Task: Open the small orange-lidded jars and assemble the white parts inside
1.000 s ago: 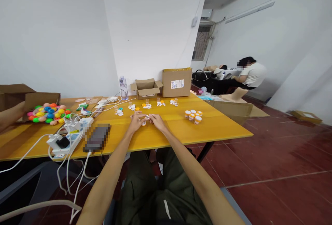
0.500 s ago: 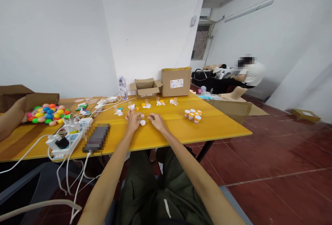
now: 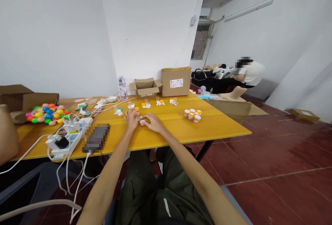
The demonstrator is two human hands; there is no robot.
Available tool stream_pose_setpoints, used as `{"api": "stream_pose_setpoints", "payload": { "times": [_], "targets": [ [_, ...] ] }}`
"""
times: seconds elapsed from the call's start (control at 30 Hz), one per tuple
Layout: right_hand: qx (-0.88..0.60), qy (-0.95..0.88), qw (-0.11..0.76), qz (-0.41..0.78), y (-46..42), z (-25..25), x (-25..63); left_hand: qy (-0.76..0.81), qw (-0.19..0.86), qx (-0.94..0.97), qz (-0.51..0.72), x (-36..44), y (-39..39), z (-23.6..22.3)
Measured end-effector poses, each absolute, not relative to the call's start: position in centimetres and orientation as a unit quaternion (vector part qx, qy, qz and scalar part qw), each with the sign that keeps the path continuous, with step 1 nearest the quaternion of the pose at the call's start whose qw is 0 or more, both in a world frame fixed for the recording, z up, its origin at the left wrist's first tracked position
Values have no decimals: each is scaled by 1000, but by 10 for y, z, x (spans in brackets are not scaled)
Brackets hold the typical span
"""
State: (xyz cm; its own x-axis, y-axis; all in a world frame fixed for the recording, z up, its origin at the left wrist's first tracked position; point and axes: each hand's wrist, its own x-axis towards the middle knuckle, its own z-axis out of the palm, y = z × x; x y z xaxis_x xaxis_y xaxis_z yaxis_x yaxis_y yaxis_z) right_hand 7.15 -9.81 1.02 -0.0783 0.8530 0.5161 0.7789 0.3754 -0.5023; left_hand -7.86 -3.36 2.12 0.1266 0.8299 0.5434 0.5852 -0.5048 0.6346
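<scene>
My left hand (image 3: 131, 119) rests on the yellow table (image 3: 176, 128) with its fingers curled. What they hold, if anything, is too small to make out. Close beside it, my right hand (image 3: 153, 124) has its thumb and fingers closed around a small white round lid (image 3: 142, 123). Small white pieces (image 3: 140, 117) lie between the hands. Just beyond the left hand is an orange lid (image 3: 137, 108). Farther back sit small piles of white pieces (image 3: 146, 106) with little clear cups (image 3: 157, 99). To the right stands a cluster of lidded jars (image 3: 192, 113).
An open carton (image 3: 146, 88) and a closed box (image 3: 176, 83) stand at the back. On the left are a phone (image 3: 96, 137), a power strip (image 3: 75, 136) with cables, colourful balls (image 3: 48, 114) and another person's arm (image 3: 7, 135). A person (image 3: 250, 72) sits far right.
My right hand has moved slightly left and onto the white lid. My left hand has barely shifted. The other person's arm at the left has drawn back toward the near edge.
</scene>
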Motion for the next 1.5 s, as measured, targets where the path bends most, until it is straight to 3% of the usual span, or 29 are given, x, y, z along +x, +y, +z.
{"api": "stream_pose_setpoints", "payload": {
  "times": [0.6, 1.03, 1.23, 1.5],
  "targets": [
    [-533, -754, 380, 55, -102, 13, 70, 464, 140, 753, 445, -80, -33, 22],
    [-530, -724, 434, 77, -103, 17, 70, 450, 142, 766, 436, -80, -36, 25],
    [-590, -659, 466, 36, -95, 8, 75, 437, 140, 774, 437, -79, -38, 26],
    [-674, -605, 424, 6, -84, -6, 87, 419, 129, 817, 374, -77, -51, 30]
  ]
}}
